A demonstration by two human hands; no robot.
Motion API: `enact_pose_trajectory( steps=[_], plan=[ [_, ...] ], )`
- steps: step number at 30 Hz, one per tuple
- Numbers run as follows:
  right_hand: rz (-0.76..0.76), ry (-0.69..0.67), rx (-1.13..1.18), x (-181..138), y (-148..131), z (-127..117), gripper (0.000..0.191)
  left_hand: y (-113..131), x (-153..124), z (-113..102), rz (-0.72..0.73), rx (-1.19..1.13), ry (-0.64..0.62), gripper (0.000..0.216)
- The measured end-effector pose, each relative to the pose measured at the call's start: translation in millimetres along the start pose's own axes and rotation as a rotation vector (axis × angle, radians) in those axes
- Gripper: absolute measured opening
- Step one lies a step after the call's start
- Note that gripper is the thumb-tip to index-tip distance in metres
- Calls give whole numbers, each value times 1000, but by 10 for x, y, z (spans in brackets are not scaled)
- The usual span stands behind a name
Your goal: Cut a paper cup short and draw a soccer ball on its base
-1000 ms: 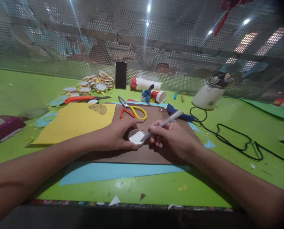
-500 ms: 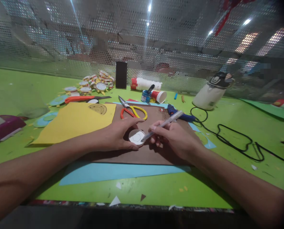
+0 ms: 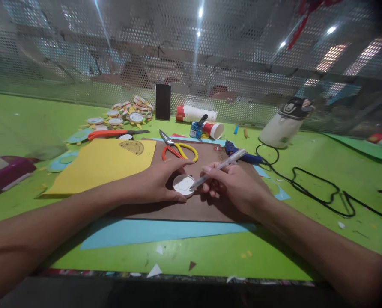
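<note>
A small round white disc (image 3: 182,184), like a cut paper cup base, lies on the brown board (image 3: 165,211) with a many-sided outline drawn on its face. Thumb and fingers of my left hand (image 3: 160,182) curve around its left side and hold it. In my right hand (image 3: 231,184) is a clear-barrelled pen (image 3: 225,164), its tip at the disc's right part. Just beyond my left hand rest scissors (image 3: 180,149) with one yellow and one red handle. A blue glue gun (image 3: 242,152) lies past my right hand.
Yellow paper (image 3: 97,167) with a protractor (image 3: 133,147) lies left, an orange-handled cutter (image 3: 107,134) behind it. Small round crafts (image 3: 136,116), a dark upright phone-like slab (image 3: 163,101), paper cups (image 3: 195,113) and a blue jar (image 3: 196,129) stand farther back. A white bottle (image 3: 279,126) and black cord (image 3: 316,194) are right.
Almost nothing differs. The pen and both hands keep nearly the same place, and the drawn outline looks much the same.
</note>
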State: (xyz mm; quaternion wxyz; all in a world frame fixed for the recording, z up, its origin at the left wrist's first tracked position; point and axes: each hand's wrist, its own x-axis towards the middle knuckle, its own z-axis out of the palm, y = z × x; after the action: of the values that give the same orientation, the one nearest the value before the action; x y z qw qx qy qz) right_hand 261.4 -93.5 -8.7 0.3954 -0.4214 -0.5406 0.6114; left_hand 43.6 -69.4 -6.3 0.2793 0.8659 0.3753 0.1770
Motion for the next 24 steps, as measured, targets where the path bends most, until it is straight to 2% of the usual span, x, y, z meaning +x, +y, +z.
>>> enact_pose_trajectory(
  steps=[10,24],
  plan=[
    [-21,19,89,0,-18,24,22,-7,-2,6,16,-12,10,83],
    [-9,-23,89,-13,-17,16,29,14,-23,-5,2,-7,-11,80]
  ],
)
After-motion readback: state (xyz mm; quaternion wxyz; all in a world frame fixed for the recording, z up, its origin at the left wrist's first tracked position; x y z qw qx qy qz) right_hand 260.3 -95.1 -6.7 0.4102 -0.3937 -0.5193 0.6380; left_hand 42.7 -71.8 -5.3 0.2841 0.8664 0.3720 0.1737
